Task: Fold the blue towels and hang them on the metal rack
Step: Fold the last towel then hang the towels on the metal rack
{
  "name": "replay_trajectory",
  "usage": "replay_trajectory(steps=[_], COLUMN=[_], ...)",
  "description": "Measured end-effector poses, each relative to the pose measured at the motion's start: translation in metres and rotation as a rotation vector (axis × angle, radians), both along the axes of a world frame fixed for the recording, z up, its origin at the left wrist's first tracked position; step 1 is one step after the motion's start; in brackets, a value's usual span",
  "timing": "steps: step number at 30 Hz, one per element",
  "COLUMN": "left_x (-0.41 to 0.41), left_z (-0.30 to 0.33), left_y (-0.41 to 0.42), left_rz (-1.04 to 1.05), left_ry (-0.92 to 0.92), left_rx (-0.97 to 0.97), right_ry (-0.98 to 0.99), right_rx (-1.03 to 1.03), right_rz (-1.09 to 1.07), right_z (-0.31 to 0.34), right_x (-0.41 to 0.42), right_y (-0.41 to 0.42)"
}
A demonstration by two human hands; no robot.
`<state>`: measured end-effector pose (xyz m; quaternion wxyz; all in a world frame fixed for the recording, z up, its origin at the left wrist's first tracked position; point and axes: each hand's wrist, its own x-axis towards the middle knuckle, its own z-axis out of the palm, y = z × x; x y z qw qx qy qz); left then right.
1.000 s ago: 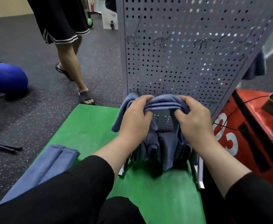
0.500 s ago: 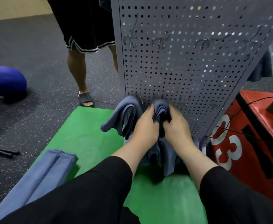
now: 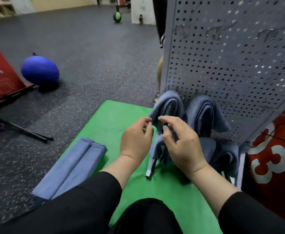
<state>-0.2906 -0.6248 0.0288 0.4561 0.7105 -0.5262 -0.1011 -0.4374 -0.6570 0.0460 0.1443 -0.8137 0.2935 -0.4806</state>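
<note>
The left hung towel [image 3: 168, 105] is pinched by the left hand [image 3: 136, 141] and the right hand [image 3: 180, 142]. A second hung towel [image 3: 206, 112] is seen just right, on the metal rack [image 3: 239, 65]. A folded towel [image 3: 74, 168] lies near left on the green mat [image 3: 114, 119].

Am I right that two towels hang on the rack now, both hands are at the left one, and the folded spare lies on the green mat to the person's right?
Not quite. The head view shows the folded spare towel on the green mat to the person's left, not right. The rest holds: two towels hang on the rack, and the left hand and right hand are at the left towel, beside the right towel.
</note>
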Motion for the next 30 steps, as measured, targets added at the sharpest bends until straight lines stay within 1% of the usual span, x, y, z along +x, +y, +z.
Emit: replay_trajectory(steps=[2, 4, 7, 9, 12, 16, 19, 23, 27, 30], left_x=[0.038, 0.077, 0.137, 0.175, 0.219, 0.254, 0.266, 0.267, 0.259, 0.255], left_z=[-0.014, -0.029, -0.057, -0.08, -0.114, -0.158, -0.185, -0.212, -0.226, -0.232], left_y=[0.02, 0.042, 0.078, 0.102, 0.131, 0.148, 0.148, 0.141, 0.136, 0.13], left_rz=[0.067, 0.131, 0.219, 0.251, 0.275, 0.252, 0.203, 0.184, 0.276, 0.318], left_ry=[-0.035, -0.056, -0.076, -0.104, -0.119, -0.092, -0.085, -0.155, -0.219, -0.258], left_rx=[0.066, 0.166, 0.35, 0.496, 0.675, 0.809, 0.869, 0.878, 0.829, 0.832], right_ry=[0.066, 0.178, 0.476, 0.665, 0.866, 1.067, 1.189, 1.323, 1.351, 1.337], right_rx=[0.025, 0.109, 0.289, 0.347, 0.407, 0.386, 0.37, 0.327, 0.325, 0.34], right_rz=[0.099, 0.184, 0.283, 0.318, 0.336, 0.365, 0.377, 0.408, 0.428, 0.43], right_z=[-0.011, -0.024, -0.05, -0.075, -0.116, -0.165, -0.193, -0.226, -0.249, -0.254], right_x=[0.035, 0.071, 0.129, 0.165, 0.209, 0.248, 0.262, 0.273, 0.278, 0.28], right_y=[0.014, 0.026, 0.037, 0.041, 0.044, 0.042, 0.041, 0.043, 0.045, 0.046])
